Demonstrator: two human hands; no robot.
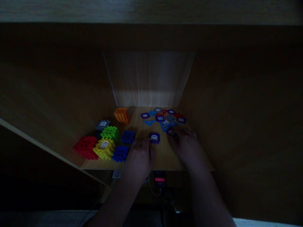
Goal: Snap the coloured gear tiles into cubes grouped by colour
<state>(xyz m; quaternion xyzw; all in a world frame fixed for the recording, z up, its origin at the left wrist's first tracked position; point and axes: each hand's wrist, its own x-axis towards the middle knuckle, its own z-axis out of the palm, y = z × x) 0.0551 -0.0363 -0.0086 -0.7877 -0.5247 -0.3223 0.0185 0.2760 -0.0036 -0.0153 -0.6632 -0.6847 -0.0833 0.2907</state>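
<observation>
The lit wooden desk top (pixel 163 157) is a narrow strip hemmed in by dark wooden side walls to left and right and a pale wooden back panel (pixel 149 78) behind, with its front edge just under the wrists. The only bare stretch lies between the two hands and toward the back panel's foot. The left hand (pixel 139 157) rests knuckles up near the front edge, its fingertips just beside a flat purple plastic tile with a white window print (pixel 154 137). Whether they touch it, or how far they are spread, cannot be told in the dim light. The right hand (pixel 184 146) lies palm down, fingers reaching the near rim of a heap of loose blue, purple and red plastic tiles (pixel 163 118); its grip is likewise unclear. Left of the left hand stand assembled plastic cubes: two blue (pixel 120 153), a yellow (pixel 104 148), a green (pixel 110 133), a red (pixel 85 147) and, farther back, an orange one (pixel 121 115).
</observation>
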